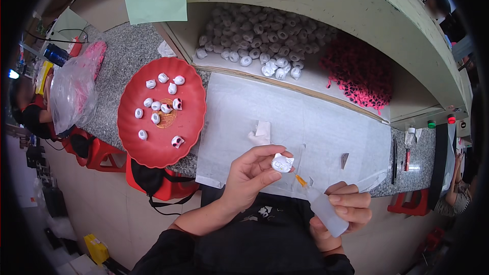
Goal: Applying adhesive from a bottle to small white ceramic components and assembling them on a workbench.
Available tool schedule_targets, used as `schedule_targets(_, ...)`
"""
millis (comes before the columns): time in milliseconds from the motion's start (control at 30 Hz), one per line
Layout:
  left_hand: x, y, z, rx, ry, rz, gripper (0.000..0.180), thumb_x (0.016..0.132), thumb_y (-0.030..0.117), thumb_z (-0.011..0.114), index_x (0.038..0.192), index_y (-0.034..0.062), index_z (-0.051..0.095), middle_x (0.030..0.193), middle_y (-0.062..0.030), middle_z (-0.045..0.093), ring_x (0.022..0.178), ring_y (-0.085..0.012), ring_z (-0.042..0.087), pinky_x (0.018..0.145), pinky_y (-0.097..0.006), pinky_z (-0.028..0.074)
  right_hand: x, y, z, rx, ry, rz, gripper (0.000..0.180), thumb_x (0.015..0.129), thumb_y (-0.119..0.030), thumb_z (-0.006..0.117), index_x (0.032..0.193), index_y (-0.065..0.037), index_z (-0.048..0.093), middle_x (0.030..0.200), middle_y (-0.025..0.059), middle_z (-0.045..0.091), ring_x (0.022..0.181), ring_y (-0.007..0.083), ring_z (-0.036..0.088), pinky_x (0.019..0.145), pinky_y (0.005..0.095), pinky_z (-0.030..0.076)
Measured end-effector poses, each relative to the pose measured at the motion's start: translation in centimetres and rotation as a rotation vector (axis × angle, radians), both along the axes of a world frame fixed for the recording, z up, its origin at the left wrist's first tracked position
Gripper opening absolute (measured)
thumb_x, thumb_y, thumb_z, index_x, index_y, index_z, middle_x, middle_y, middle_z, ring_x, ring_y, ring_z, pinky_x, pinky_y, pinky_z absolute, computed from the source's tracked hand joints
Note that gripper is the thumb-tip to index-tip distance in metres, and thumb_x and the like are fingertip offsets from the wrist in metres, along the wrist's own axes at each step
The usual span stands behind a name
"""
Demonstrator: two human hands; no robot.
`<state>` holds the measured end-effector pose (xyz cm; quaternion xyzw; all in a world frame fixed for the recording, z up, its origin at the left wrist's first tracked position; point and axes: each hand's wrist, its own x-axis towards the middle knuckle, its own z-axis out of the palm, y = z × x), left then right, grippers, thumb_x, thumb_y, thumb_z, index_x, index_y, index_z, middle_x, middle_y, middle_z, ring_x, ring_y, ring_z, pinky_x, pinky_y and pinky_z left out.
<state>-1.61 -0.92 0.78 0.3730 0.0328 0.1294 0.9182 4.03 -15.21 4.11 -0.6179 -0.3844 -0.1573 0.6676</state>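
Between the thumb and fingers of my left hand (246, 175) is a small white figure head (282, 163) with pointed ears and fine line marks. My right hand (349, 204) is wrapped round a translucent white squeeze bottle (326, 211). Its orange nozzle (300, 180) points up and left, just below and right of the figure head; a small gap seems to separate them. Under both hands lies a white paper sheet (224, 107), with a folded white tissue (262, 133) beyond the left hand. To the left, a red scalloped plate (191, 122) bears several small white pieces, some with dark red marks.
Beyond the sheet, a shelf holds a heap of white pieces (254, 38) and a pile of pink and black pieces (359, 74). A small dark scrap (345, 160) lies right on the sheet. Red stools (168, 188) stand below the counter. A person sits far left.
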Motion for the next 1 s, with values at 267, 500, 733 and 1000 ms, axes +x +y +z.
schedule_targets(267, 0.11, -0.01, 0.36, 0.012, 0.004, -0.035, 0.038, 0.075, -0.004, 0.052, 0.111, -0.0034, 0.040, 0.105, -0.0140, 0.050, 0.098, -0.0175, 0.050, 0.084, -0.026, 0.039, 0.09, -0.13, 0.28, -0.051, -0.011, 0.069, 0.043, 0.062, -0.024, 0.072, 0.084, -0.010, 0.038, 0.079, 0.0046, 0.042, 0.055, 0.0119, 0.040, 0.047, 0.0223, 0.038)
schedule_targets(500, 0.21, -0.24, 0.80, 0.105, 0.069, 0.022, 0.034, 0.074, 0.000, 0.054, 0.107, -0.0023, 0.044, 0.099, -0.0133, 0.051, 0.090, -0.0178, 0.053, 0.081, -0.033, 0.042, 0.11, -0.07, 0.27, -0.050, -0.009, 0.079, 0.043, 0.062, -0.022, 0.072, 0.084, -0.010, 0.037, 0.079, 0.0047, 0.041, 0.054, 0.0118, 0.040, 0.046, 0.0221, 0.039)
schedule_targets(733, 0.22, -0.08, 0.39, 0.344, -0.047, 0.068, 0.034, 0.073, -0.008, 0.052, 0.106, -0.0035, 0.047, 0.105, -0.0113, 0.044, 0.099, -0.0165, 0.046, 0.085, -0.028, 0.039, 0.04, 0.25, -0.35, 0.006, -0.021, 0.061, 0.044, 0.061, -0.021, 0.073, 0.084, -0.009, 0.038, 0.079, 0.0057, 0.042, 0.055, 0.0119, 0.040, 0.046, 0.0219, 0.038)
schedule_targets(1000, 0.07, 0.03, 0.80, 0.407, 0.023, 0.087, 0.033, 0.073, -0.008, 0.053, 0.105, -0.0024, 0.049, 0.104, -0.0104, 0.045, 0.097, -0.0153, 0.047, 0.083, -0.026, 0.039, 0.22, -0.04, -0.06, -0.017, -0.015, 0.131, 0.043, 0.061, -0.020, 0.073, 0.084, -0.009, 0.038, 0.078, 0.0063, 0.042, 0.055, 0.0121, 0.040, 0.046, 0.0214, 0.037)
